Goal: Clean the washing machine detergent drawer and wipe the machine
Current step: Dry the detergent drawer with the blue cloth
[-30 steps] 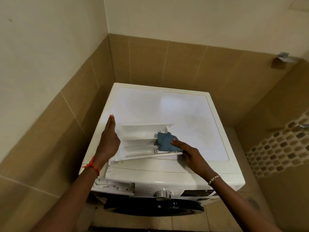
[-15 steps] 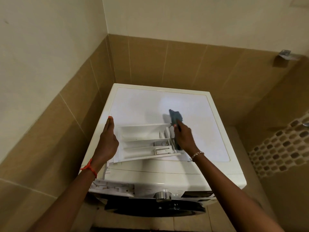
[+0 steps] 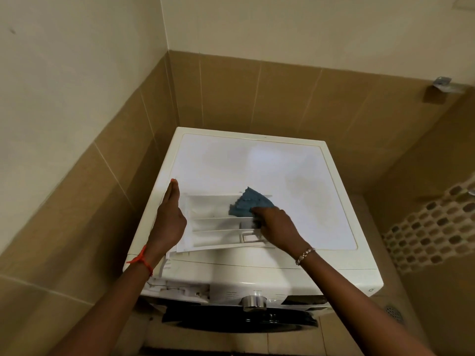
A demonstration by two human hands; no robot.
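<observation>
**Wiping stroke inside the removed drawer.** The white plastic detergent drawer [image 3: 213, 224] lay across the near-left part of the top of the white front-loading washing machine [image 3: 257, 165], its compartments facing up. Half a second earlier my right hand [image 3: 276, 227] had held the crumpled blue cloth [image 3: 248, 204] upright just beyond the drawer's right end. A second earlier the cloth had sat inside that right end, about the middle compartment. Now I had brought it back down into the far compartment, toward its right side. My right fingers were curled over the cloth's near edge, gripping it against the plastic. My left hand [image 3: 169, 219] had not shifted. Its fingers [image 3: 171, 196] were straight and together, the open palm braced against the drawer's left end and holding nothing. The drawer slot [image 3: 180, 287] at the near-left of the front panel, left of the round silver dial [image 3: 253, 301], stood open. I judged the drawer cleaning to be partway through, going compartment by compartment. The two nearer channels, the slot and the wipe of the machine itself were probably left to do.
</observation>
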